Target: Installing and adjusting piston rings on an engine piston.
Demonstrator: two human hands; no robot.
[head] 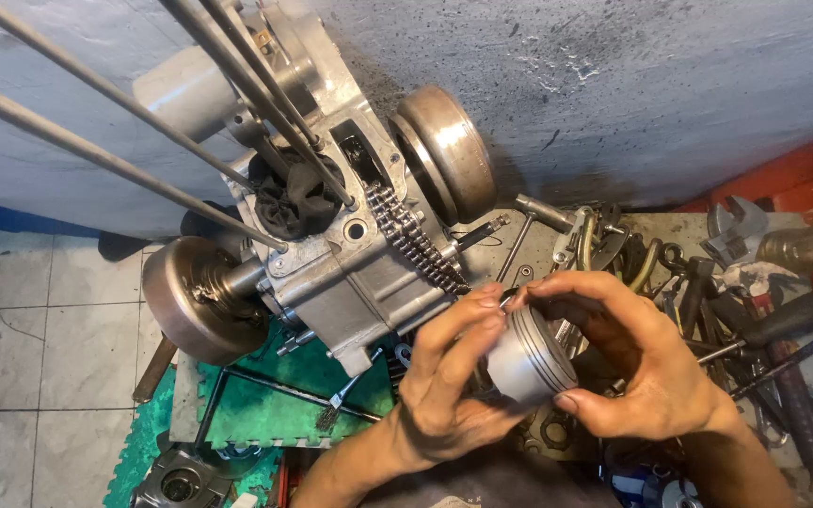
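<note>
We see both hands grasping a grey piston [531,356] just below and right of the engine case [331,254]; the left hand [444,386] pinches its top edge with fingertips, the right hand [646,362] wraps it — thumb underneath; the timing chain [413,241] hangs off the case, and wrenches [736,282] lie piled to the case's right.

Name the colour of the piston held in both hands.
Plain silver-grey metal piston, clearest in the head view.

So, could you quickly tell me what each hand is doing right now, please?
Left hand: closed around the silver piston, gripping its side.
Right hand: also holding the piston, fingers over its top.
</note>
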